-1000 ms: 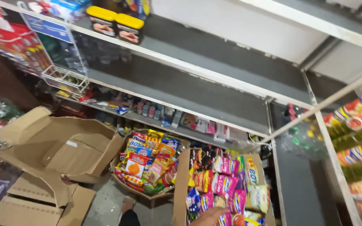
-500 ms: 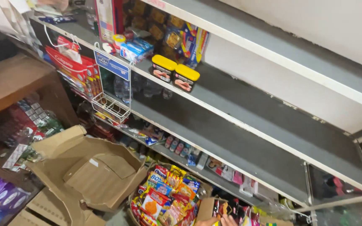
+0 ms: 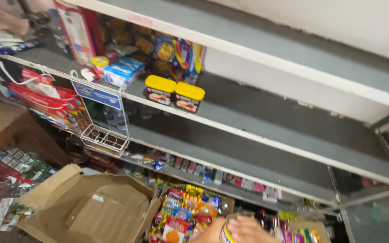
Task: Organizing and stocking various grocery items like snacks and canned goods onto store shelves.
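Looking down from the head camera, we are seeing only one hand at the bottom edge, and we cannot tell for sure if it is the left or the right one. Its fingers are lying together and curving over a small round container with a yellow band, so they are closing on it from above. The wrist is running out of the picture below, and no second hand is showing.

Just to the left of the fingers, a box full of colourful snack packets is standing on the floor, with the packets packed upright and close to each other. To the right of the fingers, more bright packets are showing, partly cut by the edge. Further left of the fingers, an open empty cardboard box is lying with its flaps spread.

Above the fingers, grey metal shelves are rising in several levels. On the middle shelf, well above and to the left of the fingers, two tins with yellow lids are standing side by side and touching. Further left of them, blue and white packs are lying, and a small white wire rack is hanging from the shelf edge. The shelf part directly above the fingers is bare grey.
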